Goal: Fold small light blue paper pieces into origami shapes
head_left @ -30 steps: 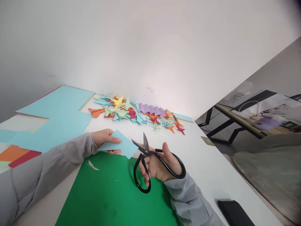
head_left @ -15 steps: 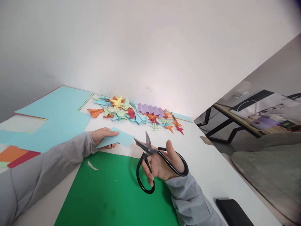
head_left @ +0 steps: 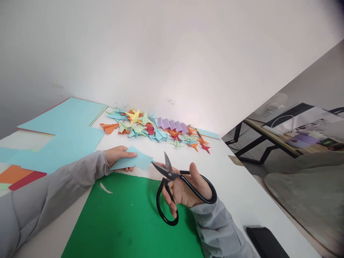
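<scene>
Between the thumb and fingers of my left hand (head_left: 119, 156) is a light blue sheet of paper (head_left: 141, 160), its free end pointing right. My right hand (head_left: 185, 190) has its fingers and thumb through the black handles of a pair of scissors (head_left: 170, 175). The blades stand apart, tips toward the paper's right end; whether they touch it I cannot tell. Beneath both hands lies a green sheet (head_left: 129, 218), with a small pale scrap (head_left: 105, 188) near its upper left corner.
Folded paper shapes in many colours (head_left: 158, 130) are heaped along the wall. Large blue sheets (head_left: 64, 114) and orange paper (head_left: 16, 174) lie left. A black flat object (head_left: 266, 242) sits at the near right. Beyond the table's right edge stands a low wooden table (head_left: 279, 138).
The scissors and my right hand have dropped slightly, blades still apart. The paper in my left hand is tilted a little differently, with more of its right end showing.
</scene>
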{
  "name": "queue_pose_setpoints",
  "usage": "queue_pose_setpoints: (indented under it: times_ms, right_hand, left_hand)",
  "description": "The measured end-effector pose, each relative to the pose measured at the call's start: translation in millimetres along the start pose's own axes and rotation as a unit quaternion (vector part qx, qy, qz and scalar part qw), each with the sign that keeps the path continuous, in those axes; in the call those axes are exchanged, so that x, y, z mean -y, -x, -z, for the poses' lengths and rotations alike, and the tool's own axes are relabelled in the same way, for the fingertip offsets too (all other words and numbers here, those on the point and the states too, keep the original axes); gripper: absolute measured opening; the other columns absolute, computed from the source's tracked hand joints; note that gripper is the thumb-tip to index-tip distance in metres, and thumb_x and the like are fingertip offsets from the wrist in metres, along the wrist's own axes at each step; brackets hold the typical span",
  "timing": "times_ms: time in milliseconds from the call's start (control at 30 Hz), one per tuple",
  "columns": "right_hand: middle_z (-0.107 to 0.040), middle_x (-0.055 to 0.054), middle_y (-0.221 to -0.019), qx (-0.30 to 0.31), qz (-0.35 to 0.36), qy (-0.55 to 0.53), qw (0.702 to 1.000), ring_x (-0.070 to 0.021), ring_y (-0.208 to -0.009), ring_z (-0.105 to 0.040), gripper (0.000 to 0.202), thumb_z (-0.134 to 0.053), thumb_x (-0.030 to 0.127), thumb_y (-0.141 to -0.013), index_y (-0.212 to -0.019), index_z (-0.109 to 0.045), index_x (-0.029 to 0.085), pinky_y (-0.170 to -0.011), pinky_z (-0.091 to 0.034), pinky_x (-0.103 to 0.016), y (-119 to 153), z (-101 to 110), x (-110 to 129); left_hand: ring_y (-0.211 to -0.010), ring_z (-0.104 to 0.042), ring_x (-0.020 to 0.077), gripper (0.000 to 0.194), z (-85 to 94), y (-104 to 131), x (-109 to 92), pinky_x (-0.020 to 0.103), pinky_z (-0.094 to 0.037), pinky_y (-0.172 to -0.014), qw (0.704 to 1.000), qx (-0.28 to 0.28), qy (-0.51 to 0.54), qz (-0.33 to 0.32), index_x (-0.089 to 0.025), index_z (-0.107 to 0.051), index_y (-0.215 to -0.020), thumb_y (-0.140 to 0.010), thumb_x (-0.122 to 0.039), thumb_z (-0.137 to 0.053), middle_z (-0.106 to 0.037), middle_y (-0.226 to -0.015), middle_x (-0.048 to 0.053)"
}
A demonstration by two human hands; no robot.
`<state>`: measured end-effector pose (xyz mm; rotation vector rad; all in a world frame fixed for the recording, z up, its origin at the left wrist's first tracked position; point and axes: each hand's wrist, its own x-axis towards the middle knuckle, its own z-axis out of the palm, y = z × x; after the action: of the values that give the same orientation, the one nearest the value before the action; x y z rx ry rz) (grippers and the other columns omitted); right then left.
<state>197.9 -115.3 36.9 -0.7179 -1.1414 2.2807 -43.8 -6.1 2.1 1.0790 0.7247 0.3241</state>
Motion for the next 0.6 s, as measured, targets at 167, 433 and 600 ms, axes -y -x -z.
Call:
queue_pose_setpoints:
  times_ms: [167, 433, 600]
  right_hand:
    - [-0.059, -0.005, -0.069, 0.009, 0.013, 0.001, 1.000, -0.0162, -0.050, -0.053, 0.086, 0.018, 0.068, -0.067, -0.136, -0.002, 0.023, -0.050, -0.041, -0.033, -1.0, 0.5, 0.2]
    - [-0.059, -0.004, -0.068, 0.020, -0.030, 0.003, 0.999, -0.0154, -0.048, -0.054, 0.079, 0.013, 0.067, -0.072, -0.136, 0.001, 0.022, -0.051, -0.041, -0.034, -3.7, 6.6, -3.9]
    - [-0.059, -0.004, -0.068, 0.039, -0.061, -0.002, 0.997, -0.0162, -0.049, -0.055, 0.076, 0.012, 0.065, -0.074, -0.136, -0.001, 0.022, -0.053, -0.042, -0.036, -6.2, 7.5, -5.4]
  left_hand:
    - [-0.037, -0.055, 0.0109, 0.034, -3.6, 1.8, -3.8, 0.016, -0.042, -0.037, 1.000, 0.003, 0.006, -0.002, -0.007, -0.063, -0.063, -0.064, -0.040, -0.067, -0.062, -0.047, 0.009]
    - [-0.039, -0.056, 0.0116, 0.033, -8.1, 7.1, -7.4, 0.018, -0.043, -0.038, 0.995, 0.061, -0.072, -0.014, -0.007, -0.064, -0.066, -0.068, -0.040, -0.064, -0.065, -0.053, 0.009]
    - [-0.042, -0.058, 0.0141, 0.034, -7.5, 7.9, -8.5, 0.023, -0.049, -0.044, 0.985, 0.125, -0.117, -0.006, -0.007, -0.066, -0.073, -0.072, -0.040, -0.061, -0.065, -0.051, 0.009]
